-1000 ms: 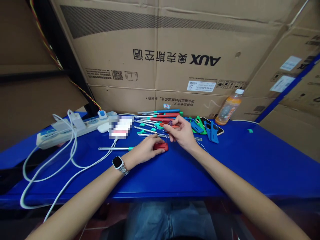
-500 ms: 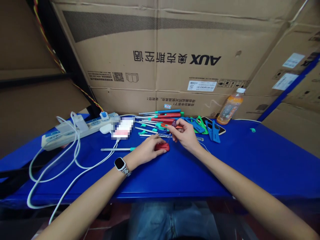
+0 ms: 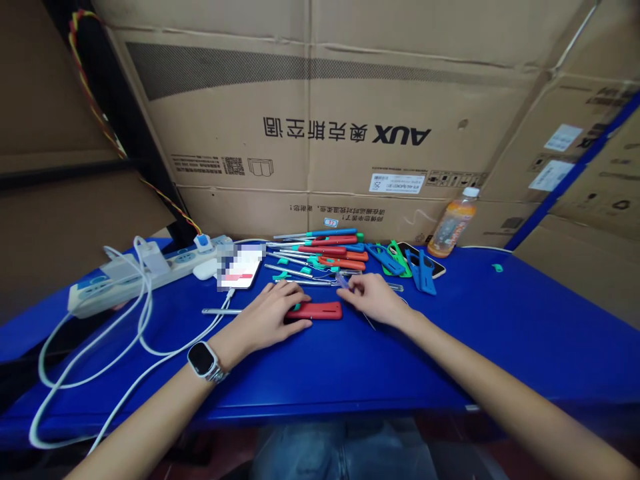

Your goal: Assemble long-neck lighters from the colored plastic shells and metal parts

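Observation:
On the blue table lies a red-handled tool (image 3: 320, 311) with a thin metal rod (image 3: 220, 311) and a bit of green at its collar. My left hand (image 3: 273, 310) lies across it, fingers over one side and thumb along the other, gripping its middle. Just to the right, my right hand (image 3: 373, 298) is closed in a pinch on a small tool with a translucent purple handle (image 3: 343, 280). A thin metal shank points down and right from under those fingers. The red handle's right end shows a slot and is uncovered.
Behind my hands is a pile of red, blue and orange-handled tools (image 3: 330, 251). Blue plastic pieces (image 3: 421, 270), a green piece (image 3: 400, 257) and an orange drink bottle (image 3: 454, 223) stand right. A power strip (image 3: 150, 267), phone (image 3: 243, 267) and white cables are left.
My right hand has lowered to the table, and the purple-handled tool has tipped over. My left hand has slid left and toward me, baring more of the red handle. The camera view has shifted slightly.

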A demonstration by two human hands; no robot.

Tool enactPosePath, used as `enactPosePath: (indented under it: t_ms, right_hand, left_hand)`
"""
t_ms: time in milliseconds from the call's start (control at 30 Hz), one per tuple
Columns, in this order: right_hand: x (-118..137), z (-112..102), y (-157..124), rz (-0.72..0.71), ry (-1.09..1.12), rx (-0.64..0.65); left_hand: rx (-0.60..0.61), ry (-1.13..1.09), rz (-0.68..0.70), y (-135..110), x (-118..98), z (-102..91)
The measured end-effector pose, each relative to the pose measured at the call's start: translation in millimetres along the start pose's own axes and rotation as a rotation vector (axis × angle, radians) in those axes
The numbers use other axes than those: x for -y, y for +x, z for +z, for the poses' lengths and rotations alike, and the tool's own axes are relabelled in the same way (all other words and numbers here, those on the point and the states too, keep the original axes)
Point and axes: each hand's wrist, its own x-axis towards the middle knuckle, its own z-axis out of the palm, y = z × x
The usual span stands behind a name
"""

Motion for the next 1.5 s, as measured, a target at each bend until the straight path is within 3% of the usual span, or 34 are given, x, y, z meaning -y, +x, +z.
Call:
enactPosePath:
  t_ms: [100, 267, 367, 467, 600, 733, 867, 1000, 1133, 1300, 1500]
  right_hand:
    - [-4.0, 3.7, -3.9, -0.030, -0.169, 0.052]
    - [0.9, 0.7, -12.2, -0.109, -0.208, 0.016]
    - [10.7, -1.9, -16.9, -0.237, -0.224, -0.047]
    - [16.9, -4.2, -12.4, -0.376, -0.245, 0.001]
    - [6.6, -14.9, 13.1, -0.426, -0.172, -0.010]
    - [-18.1, -37.5, 50.7, -0.339, -0.145, -0.073]
    - [-39.0, -59.0, 94.5, -0.374, -0.250, -0.172]
    - [-47.9, -69.4, 131.3, -0.369, -0.434, -0.206]
    - [-52.5, -65.1, 146.7, -0.379, -0.580, -0.204]
    - [-60.0, -50.3, 147.4, -0.341, -0.538, -0.263]
    - [-59.0, -43.9, 138.6, -0.330, -0.505, -0.273]
  left_hand:
    - [0.001, 0.010, 0.018, -2.6, 4.3, 3.5]
    - [-0.044, 0.004, 0.109, -3.3, 3.6, 4.6]
    - [-0.082, 0.006, 0.152, 0.9, -3.8, -2.4]
    - [-0.111, 0.048, 0.161, 15.7, -10.1, -13.7]
    - [-0.168, 0.142, 0.210, 51.7, -1.9, -27.7]
    - [-0.229, 0.221, 0.154, 92.3, 26.7, -40.7]
    - [-0.328, 0.168, 0.099, 128.5, 58.0, -49.0]
    - [-0.385, 0.187, -0.004, 157.0, 76.9, -41.6]
    - [-0.382, 0.247, -0.071, 172.0, 85.2, -23.4]
    - [-0.393, 0.166, -0.089, 170.1, 91.7, -7.8]
    - [-0.403, 0.151, -0.095, 160.3, 96.7, -5.4]
